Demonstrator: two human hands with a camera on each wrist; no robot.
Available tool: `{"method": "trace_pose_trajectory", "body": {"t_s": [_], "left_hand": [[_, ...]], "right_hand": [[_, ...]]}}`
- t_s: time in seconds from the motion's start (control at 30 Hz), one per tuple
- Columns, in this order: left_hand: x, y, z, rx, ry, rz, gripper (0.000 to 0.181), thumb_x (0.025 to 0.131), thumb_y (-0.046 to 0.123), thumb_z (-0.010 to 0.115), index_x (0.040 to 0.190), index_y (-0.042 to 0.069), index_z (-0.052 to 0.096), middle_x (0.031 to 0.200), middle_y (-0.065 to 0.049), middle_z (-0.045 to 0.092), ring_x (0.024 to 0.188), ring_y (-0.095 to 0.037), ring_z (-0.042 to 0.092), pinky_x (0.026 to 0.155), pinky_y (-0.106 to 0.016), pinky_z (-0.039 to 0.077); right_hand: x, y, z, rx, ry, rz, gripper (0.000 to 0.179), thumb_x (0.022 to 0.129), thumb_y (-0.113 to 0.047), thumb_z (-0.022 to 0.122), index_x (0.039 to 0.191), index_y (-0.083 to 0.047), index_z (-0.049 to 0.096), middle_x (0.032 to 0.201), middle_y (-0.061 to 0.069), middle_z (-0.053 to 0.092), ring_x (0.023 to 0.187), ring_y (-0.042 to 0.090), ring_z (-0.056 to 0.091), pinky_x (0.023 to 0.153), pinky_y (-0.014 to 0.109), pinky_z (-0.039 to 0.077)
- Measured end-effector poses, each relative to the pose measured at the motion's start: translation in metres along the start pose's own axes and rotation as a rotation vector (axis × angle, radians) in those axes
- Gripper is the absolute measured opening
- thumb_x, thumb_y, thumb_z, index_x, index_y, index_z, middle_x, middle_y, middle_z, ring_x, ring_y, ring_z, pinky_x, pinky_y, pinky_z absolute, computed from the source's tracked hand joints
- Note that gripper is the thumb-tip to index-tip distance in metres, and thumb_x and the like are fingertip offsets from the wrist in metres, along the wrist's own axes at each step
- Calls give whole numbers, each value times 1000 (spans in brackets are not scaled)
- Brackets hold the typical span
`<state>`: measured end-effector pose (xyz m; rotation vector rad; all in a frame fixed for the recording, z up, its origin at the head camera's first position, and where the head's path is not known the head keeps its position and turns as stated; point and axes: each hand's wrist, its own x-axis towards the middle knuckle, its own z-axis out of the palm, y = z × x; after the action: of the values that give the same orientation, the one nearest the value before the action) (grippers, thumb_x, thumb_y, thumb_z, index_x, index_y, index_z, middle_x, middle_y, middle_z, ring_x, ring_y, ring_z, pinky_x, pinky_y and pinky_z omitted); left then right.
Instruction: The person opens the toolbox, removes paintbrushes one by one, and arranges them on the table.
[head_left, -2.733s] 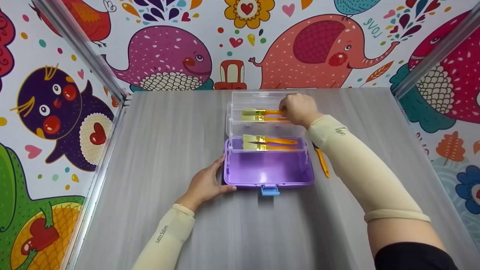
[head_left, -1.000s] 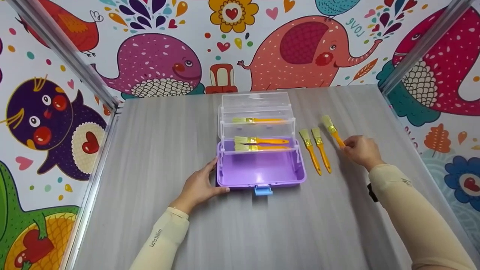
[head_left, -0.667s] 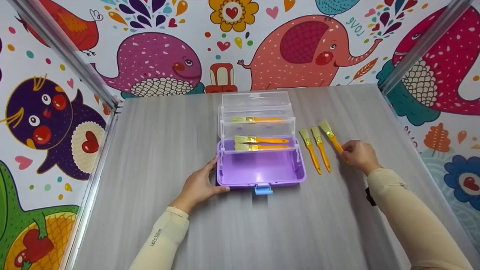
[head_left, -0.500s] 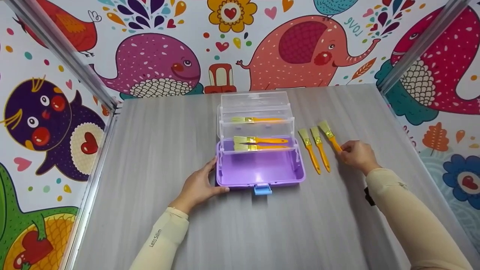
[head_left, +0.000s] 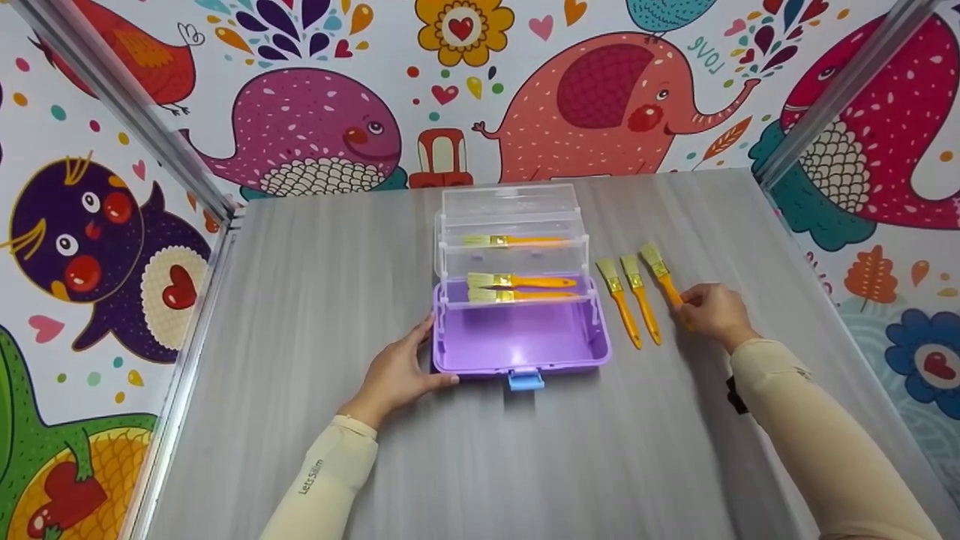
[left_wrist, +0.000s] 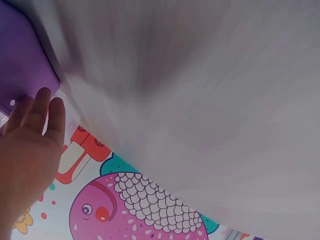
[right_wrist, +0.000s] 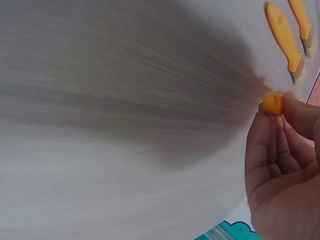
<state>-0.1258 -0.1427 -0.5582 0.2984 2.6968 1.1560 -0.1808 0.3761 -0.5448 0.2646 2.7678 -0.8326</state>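
Note:
My right hand (head_left: 716, 311) pinches the orange handle end of a paintbrush (head_left: 661, 274) between thumb and fingertips, low over the table. Just left of it, two similar paintbrushes (head_left: 619, 296) lie side by side on the tabletop. A purple box (head_left: 525, 337) with clear tiered trays stands with its lid raised. One paintbrush (head_left: 517, 241) lies in the upper tray (head_left: 514, 259), and two paintbrushes (head_left: 532, 282) lie in the lower. My left hand (head_left: 401, 371) rests against the box's front left corner, fingers fairly straight along its side, thumb at the front.
A blue latch (head_left: 526, 379) hangs from the box's front edge. Cartoon-printed walls (head_left: 450, 90) enclose the grey table (head_left: 315, 300) at the back and sides, with metal posts (head_left: 135, 112) at the corners.
My right hand has brought one paintbrush from the upper tray to the right, down beside the two on the table; lately it shifts only slightly. My left hand stays at the box.

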Motion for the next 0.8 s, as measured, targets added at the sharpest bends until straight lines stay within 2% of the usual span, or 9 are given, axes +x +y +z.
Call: {"method": "trace_pose_trajectory", "body": {"t_s": [0.27, 0.43, 0.63, 0.8], "left_hand": [[1, 1, 0, -2, 3, 4, 113, 65, 42, 93, 157, 14, 33, 150, -8, 47, 135, -32, 45, 110, -48, 36], [1, 0, 0, 1, 11, 18, 112, 65, 41, 93, 157, 14, 34, 148, -8, 49, 133, -33, 47, 109, -49, 37], [0, 0, 0, 20, 7, 11, 112, 65, 43, 93, 157, 17, 34, 146, -6, 52, 131, -32, 50, 106, -48, 40], [-1, 1, 0, 22, 9, 10, 113, 64, 44, 93, 157, 16, 34, 147, -7, 51, 130, -34, 50, 106, -50, 41]], "right_hand": [[1, 2, 1, 8, -23, -2, 29, 91, -15, 67, 110, 7, 68, 95, 17, 67, 78, 27, 58, 61, 28, 51], [0, 2, 5, 6, 8, -21, 27, 91, -13, 67, 109, 8, 67, 97, 20, 68, 74, 24, 61, 60, 29, 52], [-2, 1, 8, -47, 71, -66, 24, 89, -12, 69, 102, 8, 69, 86, 17, 71, 67, 23, 62, 58, 31, 50], [-2, 0, 9, -52, 67, -55, 22, 89, -12, 69, 101, 7, 70, 83, 13, 69, 68, 23, 60, 57, 31, 49]]}}
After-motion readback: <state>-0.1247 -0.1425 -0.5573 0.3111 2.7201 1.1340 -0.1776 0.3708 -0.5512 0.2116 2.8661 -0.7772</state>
